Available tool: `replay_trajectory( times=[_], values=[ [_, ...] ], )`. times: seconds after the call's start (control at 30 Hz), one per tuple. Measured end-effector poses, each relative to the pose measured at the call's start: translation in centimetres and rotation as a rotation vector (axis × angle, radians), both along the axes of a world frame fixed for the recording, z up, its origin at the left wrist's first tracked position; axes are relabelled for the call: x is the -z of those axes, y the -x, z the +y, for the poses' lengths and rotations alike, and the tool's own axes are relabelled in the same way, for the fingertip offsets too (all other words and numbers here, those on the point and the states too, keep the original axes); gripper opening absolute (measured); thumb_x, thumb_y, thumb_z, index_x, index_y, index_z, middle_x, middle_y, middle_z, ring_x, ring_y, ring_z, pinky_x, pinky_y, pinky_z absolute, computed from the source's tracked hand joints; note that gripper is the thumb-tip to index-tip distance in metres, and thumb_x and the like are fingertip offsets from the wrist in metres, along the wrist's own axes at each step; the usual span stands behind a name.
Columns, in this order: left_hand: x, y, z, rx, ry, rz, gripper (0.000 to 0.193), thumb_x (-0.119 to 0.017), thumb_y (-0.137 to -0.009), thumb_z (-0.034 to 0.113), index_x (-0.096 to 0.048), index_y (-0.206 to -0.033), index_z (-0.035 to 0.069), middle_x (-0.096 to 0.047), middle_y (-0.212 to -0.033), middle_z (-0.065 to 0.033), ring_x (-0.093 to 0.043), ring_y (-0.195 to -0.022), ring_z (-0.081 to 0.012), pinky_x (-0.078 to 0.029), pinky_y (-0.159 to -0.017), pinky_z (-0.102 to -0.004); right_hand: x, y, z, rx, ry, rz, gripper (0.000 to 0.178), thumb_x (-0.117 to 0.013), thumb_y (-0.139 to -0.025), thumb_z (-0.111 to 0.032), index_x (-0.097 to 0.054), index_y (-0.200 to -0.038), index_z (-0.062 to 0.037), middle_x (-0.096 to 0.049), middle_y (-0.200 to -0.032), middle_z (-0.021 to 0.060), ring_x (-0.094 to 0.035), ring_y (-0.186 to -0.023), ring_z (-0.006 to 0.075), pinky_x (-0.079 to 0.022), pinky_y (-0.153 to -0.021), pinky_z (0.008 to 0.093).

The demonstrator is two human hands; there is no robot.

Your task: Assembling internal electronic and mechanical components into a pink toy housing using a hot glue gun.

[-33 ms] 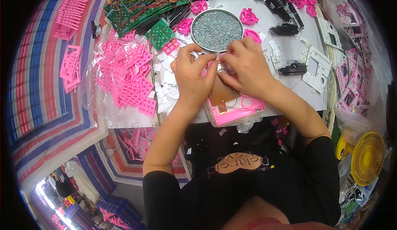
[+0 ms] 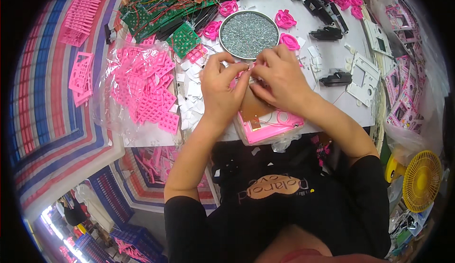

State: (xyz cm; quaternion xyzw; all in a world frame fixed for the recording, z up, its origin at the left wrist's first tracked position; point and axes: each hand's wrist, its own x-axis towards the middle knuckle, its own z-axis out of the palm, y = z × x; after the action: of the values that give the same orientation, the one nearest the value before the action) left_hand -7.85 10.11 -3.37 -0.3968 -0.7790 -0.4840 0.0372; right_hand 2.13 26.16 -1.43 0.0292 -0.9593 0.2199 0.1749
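A pink plastic casing (image 2: pixel 261 132) lies at the table's front edge, with a brown circuit board (image 2: pixel 255 103) and thin wires inside it. Over its far end, my left hand (image 2: pixel 222 85) pinches thumb and forefinger together at something small and pale that I cannot make out. Close against those fingertips, my right hand (image 2: pixel 279 76) is closed in a pinch too, and what it holds is hidden by its fingers. Just beyond both hands stands a round metal tray (image 2: pixel 277 35) full of small silvery screws.
Pink keypad pieces (image 2: pixel 142 85) in a clear bag and scattered white squares (image 2: pixel 190 90) lie to the left. Wired green circuit boards (image 2: pixel 156 14) are heaped behind. Black parts (image 2: pixel 335 78) and white casings (image 2: pixel 364 80) lie right, above a yellow fan (image 2: pixel 421 181).
My left hand has shifted very slightly, and the small pale thing at the fingertips sits a little differently. The casing and the things around it have stayed put.
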Motion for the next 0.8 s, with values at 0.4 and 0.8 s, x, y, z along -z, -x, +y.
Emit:
replay_trajectory(
  times=[0.4,0.8],
  values=[
    [-0.1,1.0,-0.7,0.019,-0.017,-0.475,0.011,-0.076,-0.084,0.007,-0.072,-0.090,-0.001,-0.069,-0.085,-0.0080,-0.056,-0.062,-0.0114,-0.045,-0.059,-0.0273,-0.4,-0.7,-0.2,0.024,0.174,0.009,0.016,-0.076,-0.077,-0.015,-0.068,-0.092,-0.0115,-0.060,-0.093,0.0040,-0.053,-0.097,0.0275,-0.040,-0.086,0.0444],
    [-0.6,1.4,-1.5,0.058,-0.086,-0.752,0.011,-0.075,-0.090,0.004,-0.072,-0.099,-0.001,-0.069,-0.092,-0.0028,-0.056,-0.069,-0.0038,-0.045,-0.061,-0.0207,0.1,-0.9,-0.9,0.029,0.250,-0.018,0.009,-0.070,-0.086,-0.014,-0.066,-0.092,-0.0090,-0.057,-0.083,0.0047,-0.053,-0.088,0.0256,-0.038,-0.085,0.0417]
  ],
)
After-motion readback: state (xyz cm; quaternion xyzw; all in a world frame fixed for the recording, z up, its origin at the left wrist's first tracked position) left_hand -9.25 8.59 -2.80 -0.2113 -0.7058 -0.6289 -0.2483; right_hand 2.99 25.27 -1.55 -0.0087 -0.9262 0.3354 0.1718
